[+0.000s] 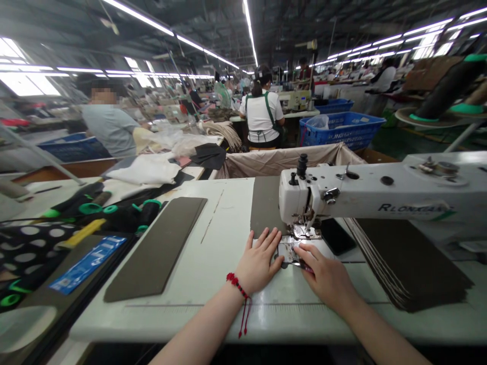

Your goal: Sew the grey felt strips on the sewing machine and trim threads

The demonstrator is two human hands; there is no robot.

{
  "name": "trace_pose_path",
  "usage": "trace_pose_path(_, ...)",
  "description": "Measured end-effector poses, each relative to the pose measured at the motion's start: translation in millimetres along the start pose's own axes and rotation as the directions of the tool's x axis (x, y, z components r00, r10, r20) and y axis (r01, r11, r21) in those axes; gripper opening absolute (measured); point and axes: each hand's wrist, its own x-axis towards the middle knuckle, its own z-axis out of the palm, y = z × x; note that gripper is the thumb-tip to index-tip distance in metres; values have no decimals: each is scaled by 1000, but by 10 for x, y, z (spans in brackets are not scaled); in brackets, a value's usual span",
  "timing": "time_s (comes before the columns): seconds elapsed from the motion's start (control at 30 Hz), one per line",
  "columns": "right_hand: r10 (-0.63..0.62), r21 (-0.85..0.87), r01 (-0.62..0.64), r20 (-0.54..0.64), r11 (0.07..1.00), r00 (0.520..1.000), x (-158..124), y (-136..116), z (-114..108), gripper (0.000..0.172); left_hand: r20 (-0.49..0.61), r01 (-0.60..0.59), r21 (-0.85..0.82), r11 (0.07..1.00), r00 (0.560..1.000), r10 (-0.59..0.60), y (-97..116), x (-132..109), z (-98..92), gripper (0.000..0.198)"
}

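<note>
Left of the white metal sewing machine (346, 185) lies a flat, olive-brown sheet panel (266, 205); the left hand (262, 257), open and gripping nothing, lays its fingertips over the near edge — probably for steadiness. The right hand (326, 276) is half-curled before the machine — its hold I cannot tell.

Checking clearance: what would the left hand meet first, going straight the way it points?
Likely the flat brown panel at the tips of the left hand; beyond, perhaps the sewing machine, though depth is unclear.
</note>
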Motion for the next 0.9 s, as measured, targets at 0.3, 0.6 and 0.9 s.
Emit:
trace_pose_path(0.3,8,-19,-7,6,1000,1000,-6,7,28,47,18,7,-14,1000,1000,-7,-2,-1,-8,60)
trace_pose_path(0.6,17,-12,-17,13,1000,1000,-5,-4,-2,48,-32,29,13,999,999,-29,2,-4,6,68)
trace_pose_path(0.9,40,1,-40,34,999,999,-10,-64,-86,45,-21,19,25,1000,1000,-19,-49,9,74,69)
